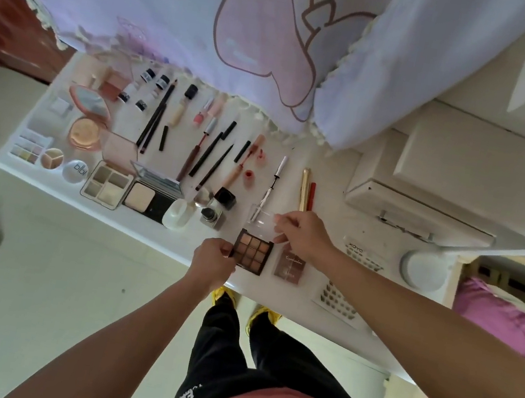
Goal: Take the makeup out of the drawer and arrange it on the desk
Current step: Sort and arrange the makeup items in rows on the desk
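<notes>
At the desk's (pixel 328 210) near edge, right of the laid-out makeup (pixel 86 133), the left hand (pixel 212 261) grips an eyeshadow palette (pixel 252 252) while the right hand (pixel 303 237) pinches its clear lid (pixel 261 221); forcing it might tip the palette off.

A patch of the white desk (pixel 335 190) is lying open on the right, between the red pencil (pixel 311 193) and the white drawer unit (pixel 425 212). Left of it, close rows of black pencils (pixel 154 118) and open compacts (pixel 106 188) are filling the surface. The fringed lavender cloth (pixel 181 11) is hanging over the far edge. The white perforated sheet (pixel 338 300) and round white disc (pixel 423 269) are crowding the near right.
</notes>
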